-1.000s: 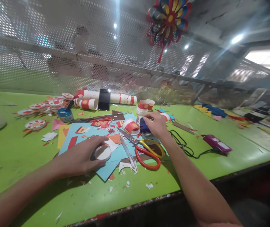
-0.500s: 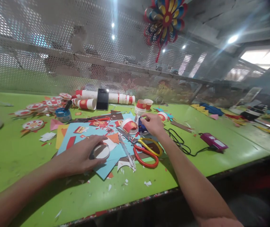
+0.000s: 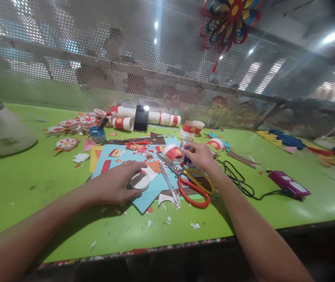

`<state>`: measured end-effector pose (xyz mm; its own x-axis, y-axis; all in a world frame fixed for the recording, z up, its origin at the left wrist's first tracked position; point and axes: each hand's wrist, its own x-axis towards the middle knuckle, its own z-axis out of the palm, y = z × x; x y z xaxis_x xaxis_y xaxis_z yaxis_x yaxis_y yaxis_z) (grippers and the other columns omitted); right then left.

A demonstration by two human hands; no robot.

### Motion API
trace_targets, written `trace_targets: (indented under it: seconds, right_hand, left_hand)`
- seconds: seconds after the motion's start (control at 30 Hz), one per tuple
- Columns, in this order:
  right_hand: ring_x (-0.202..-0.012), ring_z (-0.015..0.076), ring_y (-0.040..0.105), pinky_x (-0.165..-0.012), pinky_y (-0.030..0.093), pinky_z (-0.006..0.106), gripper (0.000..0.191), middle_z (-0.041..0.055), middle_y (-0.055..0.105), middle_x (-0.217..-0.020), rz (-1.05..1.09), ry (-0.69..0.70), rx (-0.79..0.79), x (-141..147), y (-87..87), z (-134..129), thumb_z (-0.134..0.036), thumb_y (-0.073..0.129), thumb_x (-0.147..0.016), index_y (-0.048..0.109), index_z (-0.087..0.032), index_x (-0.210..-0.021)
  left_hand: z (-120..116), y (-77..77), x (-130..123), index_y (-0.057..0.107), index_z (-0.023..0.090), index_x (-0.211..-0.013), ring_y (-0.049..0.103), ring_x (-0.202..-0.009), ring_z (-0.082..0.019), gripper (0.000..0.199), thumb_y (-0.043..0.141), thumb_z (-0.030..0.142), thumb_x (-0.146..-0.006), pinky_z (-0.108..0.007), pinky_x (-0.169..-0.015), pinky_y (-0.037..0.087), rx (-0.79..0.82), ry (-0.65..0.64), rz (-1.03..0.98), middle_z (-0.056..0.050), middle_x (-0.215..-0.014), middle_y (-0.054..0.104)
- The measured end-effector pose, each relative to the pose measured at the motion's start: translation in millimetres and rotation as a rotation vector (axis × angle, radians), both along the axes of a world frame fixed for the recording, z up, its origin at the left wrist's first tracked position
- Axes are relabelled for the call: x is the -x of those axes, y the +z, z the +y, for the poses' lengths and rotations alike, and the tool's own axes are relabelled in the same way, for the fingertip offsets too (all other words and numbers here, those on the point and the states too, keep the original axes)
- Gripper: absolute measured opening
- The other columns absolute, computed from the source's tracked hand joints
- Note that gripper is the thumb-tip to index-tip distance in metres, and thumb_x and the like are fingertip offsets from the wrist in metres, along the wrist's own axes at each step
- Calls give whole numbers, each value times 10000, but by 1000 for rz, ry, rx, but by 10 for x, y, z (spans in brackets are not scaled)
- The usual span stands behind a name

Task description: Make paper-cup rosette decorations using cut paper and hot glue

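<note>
My left hand (image 3: 117,182) is curled round a shallow white round piece with a raised rim (image 3: 140,181), like a cut-off paper cup bottom, its thumb and fingers at the edges. My right hand (image 3: 200,157) has its fingers closed on a small dark blue thing (image 3: 187,154), mostly hidden by the fingers. Just left of it lies a red and white paper cup (image 3: 173,152) on its side. Scissors (image 3: 195,192) with red and yellow handles lie below the right hand, blades toward the cup. A clear pen-like tool (image 3: 169,184) lies between the hands on light blue paper (image 3: 146,201).
Behind stand a blue jar (image 3: 97,135), a phone (image 3: 141,118), a long cup stack (image 3: 164,118) and upright cups (image 3: 188,130). Round red and white paper pieces (image 3: 66,144) lie left. A black cord (image 3: 240,182) joins a purple box (image 3: 289,183) at right. Paper scraps litter the green table (image 3: 120,235).
The camera view has turned left, so everything sits farther right and a pale cone-shaped object shows more at left. Both hands keep nearly the same places among the things.
</note>
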<state>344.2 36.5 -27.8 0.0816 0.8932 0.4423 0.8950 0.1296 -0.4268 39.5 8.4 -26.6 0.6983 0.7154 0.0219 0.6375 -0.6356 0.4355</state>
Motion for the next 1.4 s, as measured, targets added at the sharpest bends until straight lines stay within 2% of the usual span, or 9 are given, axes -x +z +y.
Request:
trace_targets:
  seconds: [0.27,0.47,0.67,0.87,1.13,1.4]
  right_hand:
    - [-571,171,610,-574,423,276,188,22,696,-623,-28,-29,20,24,-22,9,-243,645,-754,766,-186,-886]
    - [-557,184,608,-538,404,275,185,43,722,-647,-52,-46,24,72,-74,20,-279,638,-764,771,-208,-872]
    - [-625,206,643,-629,454,307,184,67,742,-694,-8,-56,-74,116,-55,7,-263,621,-769,767,-184,-848]
    - [-676,196,673,-679,492,301,173,60,760,-771,75,10,-151,150,-36,-21,-226,586,-777,753,-183,-792]
    - [-702,201,670,-672,499,302,177,70,759,-790,118,44,-173,139,-24,-31,-215,576,-766,746,-168,-774]
    - [-689,179,674,-663,489,267,184,49,763,-779,74,6,-128,56,-10,7,-188,569,-776,752,-175,-766]
  left_hand:
    - [-6,13,14,453,177,-1335,537,-1157,-333,626,592,425,-778,-457,-934,444,-5,-20,-9,-163,-1320,550]
    - [9,-6,20,439,167,-1351,538,-1155,-330,648,588,435,-780,-446,-929,449,1,-19,4,-161,-1302,557]
    - [-5,51,12,408,134,-1374,529,-1184,-321,657,565,349,-774,-426,-958,436,4,-26,26,-174,-1325,541]
    - [-11,82,8,400,128,-1381,536,-1183,-326,678,563,270,-738,-414,-939,449,32,-12,24,-165,-1327,550]
    - [-25,86,3,398,135,-1385,538,-1183,-324,685,560,442,-795,-411,-946,441,51,7,7,-177,-1326,553]
    - [5,-9,-7,448,186,-1355,532,-1183,-338,671,602,468,-766,-447,-939,438,21,24,2,-155,-1338,551]
